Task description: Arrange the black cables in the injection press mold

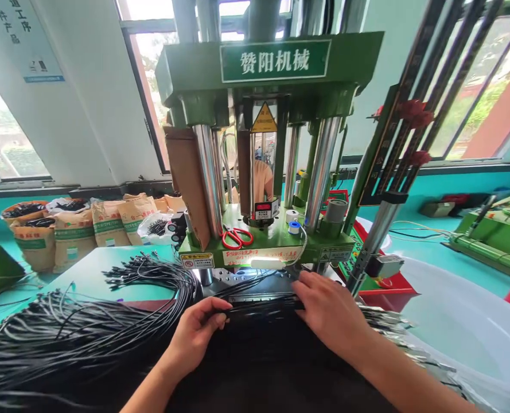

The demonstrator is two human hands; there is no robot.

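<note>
Black cables (259, 304) lie in a flat row across a dark fixture just in front of a green press (276, 74), which stands on a pale teal table (91, 275) with red-handled scissors (236, 237) on its base plate. Behind, paper sacks (71, 232) line the wall under wide windows (daylight outside), and a large heap of loose cable (78, 321) spreads at the left. Left hand (198, 332) has fingers curled, pinching the row's left end. Right hand (327, 310) lies flat, fingers together, pressing the row's right end.
</note>
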